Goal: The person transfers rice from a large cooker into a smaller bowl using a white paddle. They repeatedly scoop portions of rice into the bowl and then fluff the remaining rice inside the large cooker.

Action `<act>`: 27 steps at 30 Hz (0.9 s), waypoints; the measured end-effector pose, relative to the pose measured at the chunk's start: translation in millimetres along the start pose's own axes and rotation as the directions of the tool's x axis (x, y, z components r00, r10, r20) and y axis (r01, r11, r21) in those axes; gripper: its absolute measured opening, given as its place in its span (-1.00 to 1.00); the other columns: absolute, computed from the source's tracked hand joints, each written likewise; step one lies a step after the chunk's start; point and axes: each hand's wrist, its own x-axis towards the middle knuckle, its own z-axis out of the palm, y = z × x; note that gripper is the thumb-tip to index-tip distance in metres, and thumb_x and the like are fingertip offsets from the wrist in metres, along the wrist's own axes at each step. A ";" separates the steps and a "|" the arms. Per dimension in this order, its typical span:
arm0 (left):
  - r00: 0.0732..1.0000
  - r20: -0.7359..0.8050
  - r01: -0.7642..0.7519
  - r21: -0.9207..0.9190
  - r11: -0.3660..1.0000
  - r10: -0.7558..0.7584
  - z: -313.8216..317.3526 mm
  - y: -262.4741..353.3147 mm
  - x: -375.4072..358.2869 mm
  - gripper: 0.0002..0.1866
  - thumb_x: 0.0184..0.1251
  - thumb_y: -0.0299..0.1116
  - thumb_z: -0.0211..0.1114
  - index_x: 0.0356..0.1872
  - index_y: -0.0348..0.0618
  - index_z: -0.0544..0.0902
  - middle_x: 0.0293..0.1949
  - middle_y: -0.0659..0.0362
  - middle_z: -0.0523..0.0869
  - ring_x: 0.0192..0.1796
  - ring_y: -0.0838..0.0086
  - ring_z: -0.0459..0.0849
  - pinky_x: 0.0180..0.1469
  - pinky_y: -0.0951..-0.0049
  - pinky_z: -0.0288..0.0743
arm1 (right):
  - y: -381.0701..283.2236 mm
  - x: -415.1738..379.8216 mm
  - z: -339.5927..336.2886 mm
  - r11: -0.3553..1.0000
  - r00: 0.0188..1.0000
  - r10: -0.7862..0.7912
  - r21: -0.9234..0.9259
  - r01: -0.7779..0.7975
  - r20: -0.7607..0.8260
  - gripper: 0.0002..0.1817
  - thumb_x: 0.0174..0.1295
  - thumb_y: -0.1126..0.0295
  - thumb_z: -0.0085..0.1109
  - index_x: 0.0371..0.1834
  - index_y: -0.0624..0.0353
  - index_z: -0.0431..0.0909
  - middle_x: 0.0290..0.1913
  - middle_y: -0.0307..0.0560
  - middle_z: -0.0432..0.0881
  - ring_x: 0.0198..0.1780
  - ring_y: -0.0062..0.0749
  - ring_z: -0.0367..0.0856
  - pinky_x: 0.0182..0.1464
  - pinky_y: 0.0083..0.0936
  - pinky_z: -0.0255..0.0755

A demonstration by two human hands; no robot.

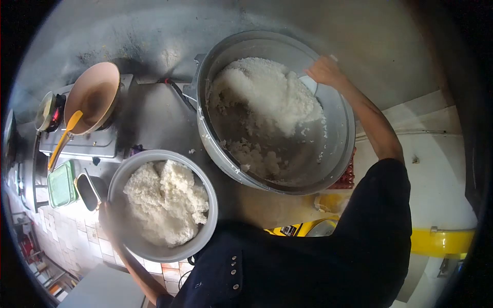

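Observation:
My right hand [324, 71] is closed at the upper right rim of a large metal pot [336, 138]. From its fingers a pale, flat-bladed scoop [309, 84] reaches down beside the rice; its full shape is partly hidden. Cooked white rice [262, 84] is heaped at the back of the pot, with loose clumps nearer the front. My left hand [107, 218], slightly blurred, grips the left rim of a grey bowl [210, 226]. More white rice [167, 203] is mounded in that bowl.
Left of the pot, a wide pan [95, 95] and a small pan [45, 110] sit on a stove [84, 146]. A yellow spatula [74, 120] leans on the wide pan. A green container [61, 185] and a metal container [90, 191] stand near the bowl.

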 end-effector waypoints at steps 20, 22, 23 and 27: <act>0.995 0.018 -0.093 -0.106 0.990 0.096 3.9 3.0 -0.4 -0.56 0.52 -0.04 0.02 -0.18 -0.32 0.53 -0.29 0.24 0.49 -0.20 0.52 0.41 -0.07 0.54 0.29 | -29.0 -88.0 -66.6 0.997 0.970 0.083 -0.011 -0.083 0.229 -0.53 0.15 -0.03 0.23 -0.42 0.26 0.70 -0.38 0.09 0.69 -0.25 -0.05 0.67 -0.16 -0.17 0.51; 0.999 0.024 -0.029 -0.097 0.995 0.032 1.9 19.3 -5.0 -0.58 0.53 -0.07 0.02 -0.17 -0.31 0.53 -0.28 0.24 0.49 -0.19 0.53 0.42 -0.05 0.55 0.29 | -13.4 -101.9 -77.3 0.991 0.987 0.119 0.053 -0.125 0.110 -0.56 0.06 0.01 0.34 -0.34 0.24 0.69 -0.26 0.05 0.68 -0.11 -0.06 0.63 -0.04 -0.17 0.47; 0.999 0.031 -0.028 -0.094 0.995 0.031 2.3 15.9 -3.7 -0.58 0.53 -0.07 0.02 -0.17 -0.31 0.53 -0.28 0.24 0.49 -0.19 0.53 0.42 -0.05 0.55 0.29 | -8.4 -102.2 -101.1 0.985 0.977 0.166 0.031 -0.172 0.136 -0.55 0.04 -0.01 0.33 -0.36 0.23 0.68 -0.32 0.04 0.66 -0.16 -0.05 0.64 -0.08 -0.18 0.48; 0.999 0.031 -0.005 -0.099 0.995 0.008 4.7 0.4 1.2 -0.58 0.52 -0.06 0.04 -0.15 -0.32 0.54 -0.27 0.23 0.51 -0.19 0.54 0.42 -0.06 0.56 0.30 | 10.7 -79.5 -137.9 0.986 0.982 0.157 -0.075 -0.150 0.103 -0.59 -0.01 0.03 0.34 -0.34 0.19 0.64 -0.36 0.01 0.64 -0.23 -0.08 0.63 -0.13 -0.19 0.47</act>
